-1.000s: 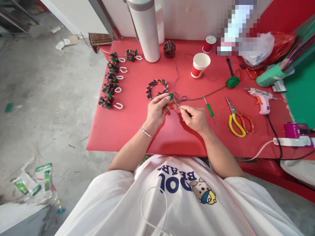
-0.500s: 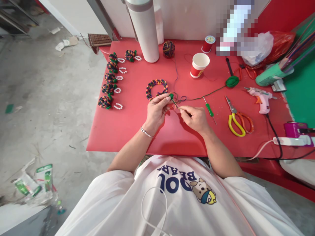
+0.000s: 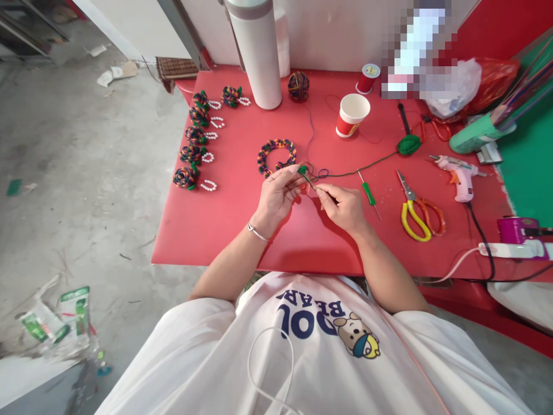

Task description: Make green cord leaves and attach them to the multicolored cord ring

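Note:
My left hand (image 3: 280, 196) pinches a small piece of green crochet (image 3: 303, 170) between thumb and fingertips. My right hand (image 3: 341, 204) is closed on a thin crochet hook (image 3: 311, 184), whose tip meets the green piece. Most of the hook is hidden in the fingers. Just beyond my left hand lies a curved multicoloured crocheted strip (image 3: 276, 144), formed into a ring. Green yarn runs from the work to a small green yarn bundle (image 3: 408, 144) on the right. Thin dark yarn leads back to a multicoloured yarn ball (image 3: 298, 86).
Several crocheted flowers (image 3: 185, 177) with white bead loops (image 3: 208, 185) line the red table's left side. A white bottle (image 3: 261, 63) and paper cup (image 3: 352, 115) stand behind. Rightward lie a green-handled hook (image 3: 368, 193), scissors (image 3: 415, 213), and a pink glue gun (image 3: 460, 176).
Both hands stay almost in place around the green crochet piece. The left fingers and the piece have shifted very slightly; the table items appear moved a little by the camera's motion.

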{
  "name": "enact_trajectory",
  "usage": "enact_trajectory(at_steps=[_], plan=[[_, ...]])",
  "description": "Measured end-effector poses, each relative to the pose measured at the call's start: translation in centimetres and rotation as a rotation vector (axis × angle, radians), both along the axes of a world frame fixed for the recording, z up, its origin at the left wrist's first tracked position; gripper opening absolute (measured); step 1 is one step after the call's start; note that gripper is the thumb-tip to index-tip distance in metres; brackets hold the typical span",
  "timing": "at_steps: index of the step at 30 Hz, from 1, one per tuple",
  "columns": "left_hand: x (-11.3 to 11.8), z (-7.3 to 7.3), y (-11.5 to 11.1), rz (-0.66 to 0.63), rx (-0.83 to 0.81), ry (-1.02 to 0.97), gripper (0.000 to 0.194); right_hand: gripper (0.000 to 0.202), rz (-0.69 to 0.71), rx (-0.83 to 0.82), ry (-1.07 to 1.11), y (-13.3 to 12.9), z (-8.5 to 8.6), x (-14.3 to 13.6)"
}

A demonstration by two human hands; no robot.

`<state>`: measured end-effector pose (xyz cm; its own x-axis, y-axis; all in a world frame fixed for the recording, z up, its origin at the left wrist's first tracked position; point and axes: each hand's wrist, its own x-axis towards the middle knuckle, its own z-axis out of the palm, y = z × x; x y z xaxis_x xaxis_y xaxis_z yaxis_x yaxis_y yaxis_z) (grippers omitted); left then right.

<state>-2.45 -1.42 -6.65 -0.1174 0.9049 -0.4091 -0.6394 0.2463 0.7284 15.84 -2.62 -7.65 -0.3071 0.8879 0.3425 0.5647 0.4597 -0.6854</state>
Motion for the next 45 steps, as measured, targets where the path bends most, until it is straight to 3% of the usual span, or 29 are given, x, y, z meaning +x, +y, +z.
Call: enact_trajectory(at_steps=[24, 36, 45], plan=[[0.01, 0.43, 0.0, -0.014, -0.02, -0.006, 0.023, 0.029, -0.013, 0.008, -0.017, 0.13, -0.26, -0.07], [0.2, 0.75, -0.21, -0.006, 0.075, 0.134, 0.024, 0.027, -0.049, 0.135, -0.108, 0.78, -0.43, 0.8], [0.46, 0.62, -0.21, 0.031, 0.079, 0.153, 0.017, 0.03, -0.044, 0.107, -0.122, 0.38, -0.12, 0.6]])
